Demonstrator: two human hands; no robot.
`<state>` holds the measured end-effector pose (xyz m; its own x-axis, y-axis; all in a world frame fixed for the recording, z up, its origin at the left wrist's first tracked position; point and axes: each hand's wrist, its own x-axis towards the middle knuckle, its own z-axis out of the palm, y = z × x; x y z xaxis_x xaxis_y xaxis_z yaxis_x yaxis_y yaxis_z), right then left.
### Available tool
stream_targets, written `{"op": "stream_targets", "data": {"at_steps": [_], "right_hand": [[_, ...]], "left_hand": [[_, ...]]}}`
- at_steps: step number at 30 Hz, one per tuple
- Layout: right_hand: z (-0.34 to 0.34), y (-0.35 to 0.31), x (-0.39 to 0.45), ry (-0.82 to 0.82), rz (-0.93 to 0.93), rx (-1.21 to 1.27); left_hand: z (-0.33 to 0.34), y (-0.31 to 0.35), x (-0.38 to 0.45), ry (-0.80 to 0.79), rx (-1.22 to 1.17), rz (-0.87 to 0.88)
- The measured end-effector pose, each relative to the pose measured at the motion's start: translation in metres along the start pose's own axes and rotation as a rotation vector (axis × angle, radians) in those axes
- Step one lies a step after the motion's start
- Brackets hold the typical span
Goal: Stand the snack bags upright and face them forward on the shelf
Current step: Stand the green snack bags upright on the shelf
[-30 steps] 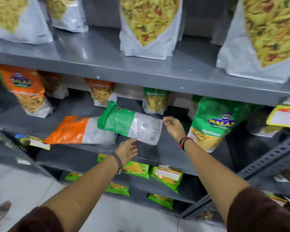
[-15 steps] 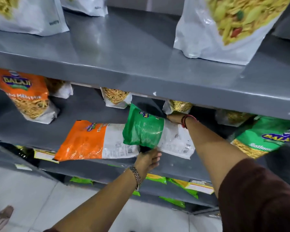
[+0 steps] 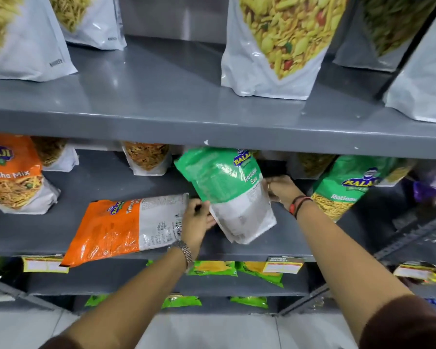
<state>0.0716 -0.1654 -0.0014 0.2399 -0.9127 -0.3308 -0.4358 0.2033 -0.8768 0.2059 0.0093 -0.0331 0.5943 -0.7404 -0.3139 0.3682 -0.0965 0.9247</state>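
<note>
On the middle shelf (image 3: 106, 183) we are holding the green bag (image 3: 220, 182) between both hands, and it is tilting, its top leaning toward the back left and its white bottom edge lifting toward the shelf's front lip. Our left hand (image 3: 196, 221) is closing around the bag's lower left edge, and our right hand (image 3: 281, 190) is clamping its right side near the middle. We are seeing its printed back panel low down and a strip of the brand lettering along one side, so we are judging that it is only partway through being stood up and is not yet facing forward.

Just beside our left hand, the orange bag (image 3: 126, 227) is lying flat on its side, back panel showing, with one corner overhanging the shelf's front edge; that one is waiting untouched. Further left, the orange Mitha Mix bag (image 3: 13, 176) is standing and facing us, and at the right a second green bag (image 3: 353, 183) is leaning with its front toward us (it may want straightening, though we cannot be sure). Smaller bags behind are standing near the back wall.

By our reckoning, one bag is being handled, one is plainly left to do, and the rest of this shelf is looking mostly sorted.
</note>
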Motion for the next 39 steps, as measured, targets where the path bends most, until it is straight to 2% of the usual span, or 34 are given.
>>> {"op": "stream_targets", "data": {"at_steps": [3, 6, 9, 12, 14, 17, 19, 21, 23, 25, 27, 30, 34, 37, 39], "right_hand": [[-0.004, 0.007, -0.007, 0.016, -0.043, 0.13], [0.001, 0.016, -0.01, 0.082, -0.096, 0.156], [0.009, 0.036, -0.011, 0.128, -0.147, 0.118], [0.011, 0.049, -0.013, 0.132, -0.12, 0.226], [0.011, 0.049, -0.013, 0.102, -0.107, 0.241], [0.01, 0.043, -0.013, 0.015, -0.048, 0.192], [0.008, 0.041, -0.016, 0.024, -0.023, 0.156], [0.005, 0.041, -0.026, 0.062, -0.029, 0.126], [0.002, 0.047, -0.038, 0.109, -0.055, 0.068], [0.001, 0.059, -0.049, 0.12, -0.073, -0.004], [0.005, 0.069, -0.062, 0.055, -0.078, 0.008], [0.018, 0.072, -0.072, -0.054, -0.077, 0.08], [0.03, 0.066, -0.074, -0.109, -0.106, 0.066], [0.024, 0.066, -0.074, -0.118, -0.107, 0.025], [0.011, 0.067, -0.072, -0.063, -0.098, 0.015]], "left_hand": [[0.001, 0.026, 0.014, -0.01, 0.103, 0.093], [0.003, 0.036, 0.026, 0.01, 0.195, 0.181], [0.002, 0.031, 0.031, -0.037, 0.304, 0.207], [-0.002, 0.02, 0.033, -0.005, 0.391, 0.213], [-0.002, 0.014, 0.031, -0.004, 0.429, 0.119], [0.009, 0.009, 0.011, -0.151, 0.34, -0.172], [0.018, 0.005, 0.001, -0.23, 0.236, -0.375], [0.026, 0.002, -0.005, -0.336, 0.219, -0.446], [0.035, 0.001, -0.002, -0.355, 0.289, -0.398], [0.045, 0.003, 0.007, -0.253, 0.324, -0.337], [0.055, 0.004, 0.019, -0.198, 0.314, -0.284], [0.066, 0.004, 0.036, -0.266, 0.228, -0.26], [0.07, 0.01, 0.048, -0.309, 0.159, -0.274], [0.061, 0.011, 0.045, -0.256, 0.227, -0.234], [0.049, 0.007, 0.035, -0.141, 0.295, -0.216]]}}
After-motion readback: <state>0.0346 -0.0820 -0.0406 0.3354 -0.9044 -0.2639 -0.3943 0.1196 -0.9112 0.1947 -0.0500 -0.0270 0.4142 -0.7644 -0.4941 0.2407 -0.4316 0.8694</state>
